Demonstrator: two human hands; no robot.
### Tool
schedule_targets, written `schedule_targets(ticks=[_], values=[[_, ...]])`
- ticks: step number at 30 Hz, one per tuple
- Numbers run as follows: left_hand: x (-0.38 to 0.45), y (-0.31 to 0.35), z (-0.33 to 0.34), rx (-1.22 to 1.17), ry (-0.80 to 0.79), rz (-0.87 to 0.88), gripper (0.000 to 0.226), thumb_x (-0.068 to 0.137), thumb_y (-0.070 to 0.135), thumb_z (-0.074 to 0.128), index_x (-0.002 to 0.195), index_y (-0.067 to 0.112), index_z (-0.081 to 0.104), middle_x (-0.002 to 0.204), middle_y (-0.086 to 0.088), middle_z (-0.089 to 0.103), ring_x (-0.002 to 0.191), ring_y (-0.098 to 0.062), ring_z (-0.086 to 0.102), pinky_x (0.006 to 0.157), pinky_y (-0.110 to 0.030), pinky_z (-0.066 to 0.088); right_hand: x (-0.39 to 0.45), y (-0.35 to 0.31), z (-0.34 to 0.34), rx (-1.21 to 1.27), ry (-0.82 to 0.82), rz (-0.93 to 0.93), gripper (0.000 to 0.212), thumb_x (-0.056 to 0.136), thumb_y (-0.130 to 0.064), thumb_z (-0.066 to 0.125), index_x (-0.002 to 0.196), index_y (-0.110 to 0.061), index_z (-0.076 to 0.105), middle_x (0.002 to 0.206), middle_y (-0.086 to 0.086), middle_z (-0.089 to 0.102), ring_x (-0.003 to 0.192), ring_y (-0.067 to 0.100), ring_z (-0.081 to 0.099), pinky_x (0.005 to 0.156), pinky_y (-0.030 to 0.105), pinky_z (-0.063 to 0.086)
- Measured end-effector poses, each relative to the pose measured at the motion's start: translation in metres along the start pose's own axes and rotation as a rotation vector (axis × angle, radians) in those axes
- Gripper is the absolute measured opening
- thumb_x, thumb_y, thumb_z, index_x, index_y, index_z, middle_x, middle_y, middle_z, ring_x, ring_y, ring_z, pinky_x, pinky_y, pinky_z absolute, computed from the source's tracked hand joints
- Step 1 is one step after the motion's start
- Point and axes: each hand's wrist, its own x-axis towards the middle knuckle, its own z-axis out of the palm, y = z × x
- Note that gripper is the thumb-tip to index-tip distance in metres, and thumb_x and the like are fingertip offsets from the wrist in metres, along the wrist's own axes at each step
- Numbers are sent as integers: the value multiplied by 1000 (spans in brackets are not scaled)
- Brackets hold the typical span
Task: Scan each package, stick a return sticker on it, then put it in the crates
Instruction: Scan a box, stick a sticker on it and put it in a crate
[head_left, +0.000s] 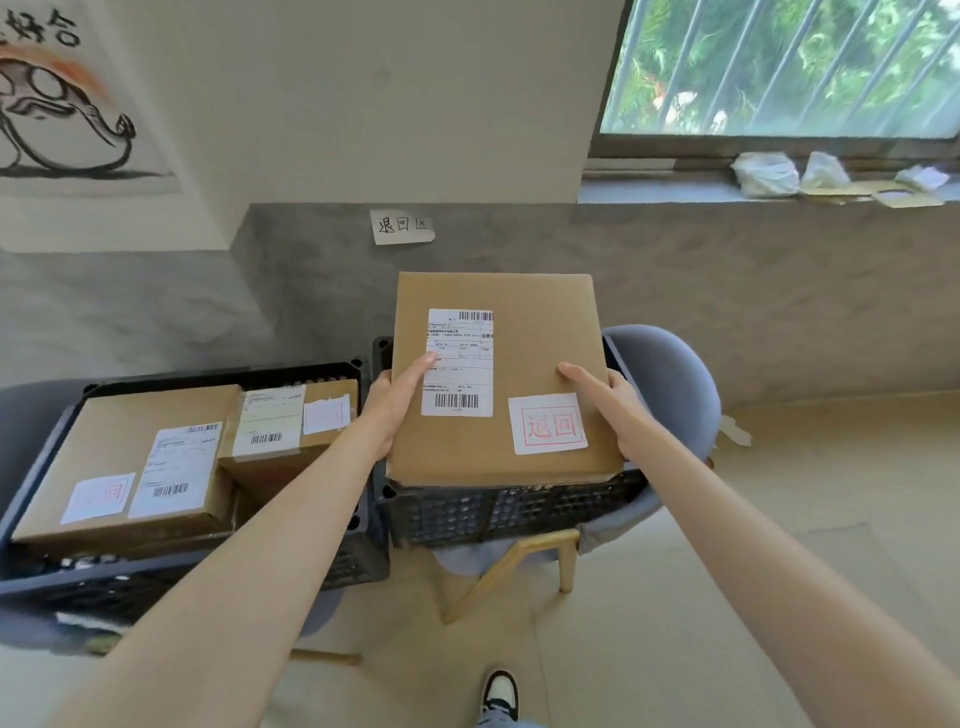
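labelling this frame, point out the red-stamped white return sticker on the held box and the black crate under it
red-stamped white return sticker (548, 423), head view, stamp centre
black plastic crate (498, 512), head view, front wall

"退回" sticker (548, 423); "退回区" wall note (401, 226)

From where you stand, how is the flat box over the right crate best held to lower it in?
Grip the box by its two side edges, one hand from each side, as the left hand and right hand do now. It is wide and flat, lying label-up, so opposing side grips keep it level over the crate.
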Motion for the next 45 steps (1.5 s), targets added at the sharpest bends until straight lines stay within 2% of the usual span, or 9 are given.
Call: schedule_targets(ticks=[2,6,16,23,27,30,34,39,45], values=[[12,-1,5,-10,22,-24,82,75,66,65,136,16,45,116,-6,66,103,-25,62,83,-40,49,16,-3,0,-20,-29,7,70,82,-52,66,138,-20,37,123,4,58,107,22,55,87,40,43],[33,-8,12,-2,91,-68,74,80,63,61,136,16,43,118,-5,63,99,-21,59,67,-34,43,48,-2,6,-43,-61,27,70,83,-49,66,139,-19,36,126,6,56,110,24,54,86,39,42],[122,-47,19,111,147,-120,73,84,59,60,138,14,38,124,-5,59,111,-24,55,99,-49,43,137,46,35,-48,-70,131,76,80,-50,69,141,-21,34,126,6,57,108,23,56,93,41,46],[177,-96,21,165,202,-194,80,85,58,57,143,10,31,131,-7,56,121,-26,50,104,-49,39,190,84,57,-93,-118,155,81,81,-47,69,145,-20,29,126,5,55,89,13,57,82,34,46],[203,-124,24,188,255,-226,76,91,51,55,146,6,26,129,-8,58,116,-23,52,93,-37,37,213,102,73,-67,-159,201,73,81,-45,70,140,-22,33,115,2,57,86,12,58,67,28,45],[215,-139,27,230,284,-236,73,94,48,51,146,6,23,127,-8,57,107,-20,52,87,-34,37,233,120,84,-86,-183,229,74,80,-47,70,140,-22,34,126,5,55,101,18,56,83,34,45],[227,-161,24,319,363,-258,75,94,46,52,148,8,16,133,-11,55,118,-28,54,87,-37,42,252,143,102,-101,-224,263,77,79,-46,71,142,-21,34,131,3,53,113,22,55,100,43,44],[242,-175,25,391,366,-260,67,94,43,52,143,7,24,128,-11,58,114,-28,56,88,-38,44,267,161,108,-87,-259,316,68,81,-43,71,137,-22,39,128,4,56,112,23,55,99,42,44],[259,-190,27,380,391,-292,62,93,42,54,137,7,31,127,-11,58,113,-29,57,92,-42,48,287,170,115,-128,-286,328,75,82,-44,70,143,-21,34,132,1,52,110,20,51,88,34,38]])
